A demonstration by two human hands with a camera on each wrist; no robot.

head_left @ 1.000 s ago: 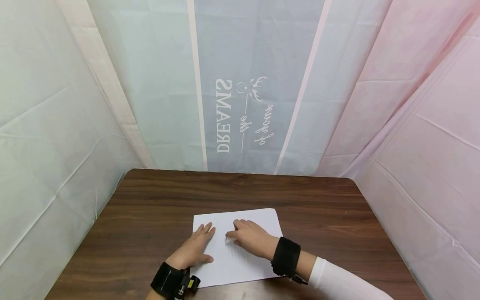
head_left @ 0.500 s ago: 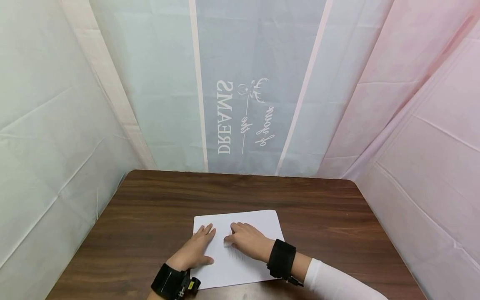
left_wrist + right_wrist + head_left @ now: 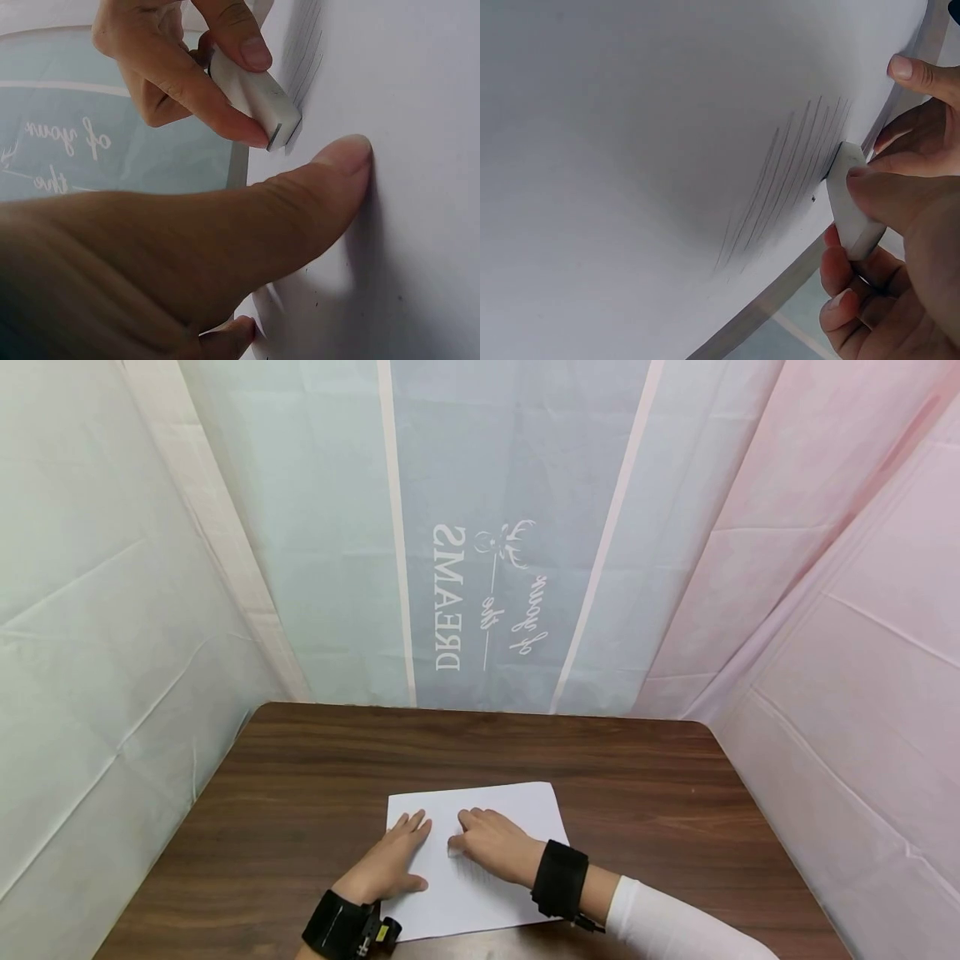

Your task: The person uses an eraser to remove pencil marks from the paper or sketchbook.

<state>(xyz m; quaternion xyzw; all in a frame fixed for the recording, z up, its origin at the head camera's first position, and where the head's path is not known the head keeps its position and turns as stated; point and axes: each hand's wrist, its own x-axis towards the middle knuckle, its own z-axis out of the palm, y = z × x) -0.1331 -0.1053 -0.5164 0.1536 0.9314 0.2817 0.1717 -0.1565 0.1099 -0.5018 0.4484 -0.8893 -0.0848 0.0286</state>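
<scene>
A white eraser (image 3: 851, 206) is pinched between the thumb and fingers of my right hand (image 3: 497, 845). Its lower edge meets the white paper (image 3: 517, 902) beside a group of thin pencil lines (image 3: 787, 172). In the left wrist view the eraser (image 3: 251, 97) shows a dark edge at its end, and a few of the lines run behind it. Small dark crumbs (image 3: 814, 199) lie by the eraser. My left hand (image 3: 386, 864) rests with spread fingers on the left part of the paper, its thumb pointing toward the eraser.
The paper lies near the front of a dark wood-grain table (image 3: 645, 793). Black straps, one with a small camera (image 3: 386, 931), wrap both wrists. Pale cloth hangs on the left and right, and a blue-grey curtain (image 3: 487, 460) with mirrored lettering closes the back.
My right hand, with the eraser, has shifted slightly left and toward me over the pencil lines. The left hand stays in place on the paper.
</scene>
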